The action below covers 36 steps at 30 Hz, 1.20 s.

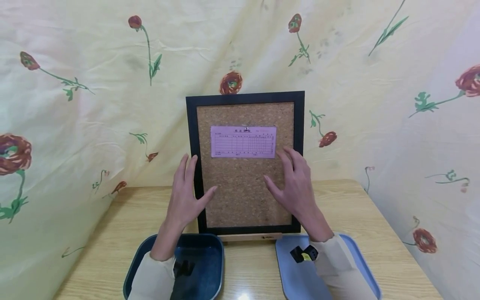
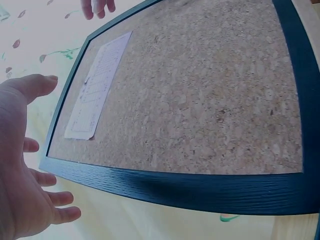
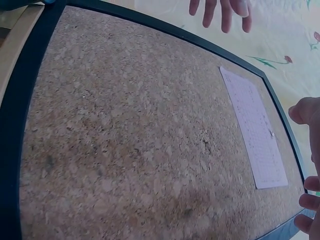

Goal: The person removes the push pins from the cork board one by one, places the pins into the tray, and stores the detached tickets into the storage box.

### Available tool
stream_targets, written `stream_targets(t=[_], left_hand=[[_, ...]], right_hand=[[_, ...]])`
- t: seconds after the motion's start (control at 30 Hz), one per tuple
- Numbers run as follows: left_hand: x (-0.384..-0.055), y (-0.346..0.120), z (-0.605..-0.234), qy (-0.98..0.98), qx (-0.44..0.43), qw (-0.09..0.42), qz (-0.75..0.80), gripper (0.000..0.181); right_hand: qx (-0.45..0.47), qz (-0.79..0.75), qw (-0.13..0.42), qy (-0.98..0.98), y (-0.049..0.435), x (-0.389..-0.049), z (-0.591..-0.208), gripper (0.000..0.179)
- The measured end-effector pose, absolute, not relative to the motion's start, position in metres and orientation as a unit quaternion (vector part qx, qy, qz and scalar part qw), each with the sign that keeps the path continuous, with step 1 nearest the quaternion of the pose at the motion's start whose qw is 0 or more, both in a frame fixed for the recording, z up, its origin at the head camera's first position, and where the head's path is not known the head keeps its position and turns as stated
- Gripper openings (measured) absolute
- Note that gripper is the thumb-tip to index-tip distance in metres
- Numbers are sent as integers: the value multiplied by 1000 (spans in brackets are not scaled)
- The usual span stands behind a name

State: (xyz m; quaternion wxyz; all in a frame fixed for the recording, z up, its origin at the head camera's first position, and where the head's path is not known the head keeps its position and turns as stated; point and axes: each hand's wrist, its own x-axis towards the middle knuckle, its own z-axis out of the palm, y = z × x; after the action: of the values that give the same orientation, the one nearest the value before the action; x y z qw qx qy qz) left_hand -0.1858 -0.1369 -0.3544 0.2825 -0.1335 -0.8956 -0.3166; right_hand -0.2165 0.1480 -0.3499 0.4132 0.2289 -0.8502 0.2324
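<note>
Off-white sleeves (image 1: 153,278), black wrist cameras (image 1: 311,252)

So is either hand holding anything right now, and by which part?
Nothing is held: the left hand and the right hand are by opposite sides of the corkboard, fingers loosely spread.

"What's the left sleeve (image 1: 151,279) covering at seven o'clock in the head view?"

"Part of the dark basin (image 1: 206,258), which the bottom edge is also cropping."

"Are you reading the purple slip (image 1: 243,143)?"

"No, its print is coming out too small. The right wrist view's edge is cropping the right grip (image 3: 315,145) at three o'clock."
</note>
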Motion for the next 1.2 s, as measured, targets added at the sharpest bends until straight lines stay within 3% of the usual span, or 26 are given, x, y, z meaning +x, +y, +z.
stream_targets(t=[1.2], left_hand=[[-229, -133, -343, -887, -152, 291, -326, 89]], right_hand=[[247, 238, 420, -840, 128, -253, -332, 61]])
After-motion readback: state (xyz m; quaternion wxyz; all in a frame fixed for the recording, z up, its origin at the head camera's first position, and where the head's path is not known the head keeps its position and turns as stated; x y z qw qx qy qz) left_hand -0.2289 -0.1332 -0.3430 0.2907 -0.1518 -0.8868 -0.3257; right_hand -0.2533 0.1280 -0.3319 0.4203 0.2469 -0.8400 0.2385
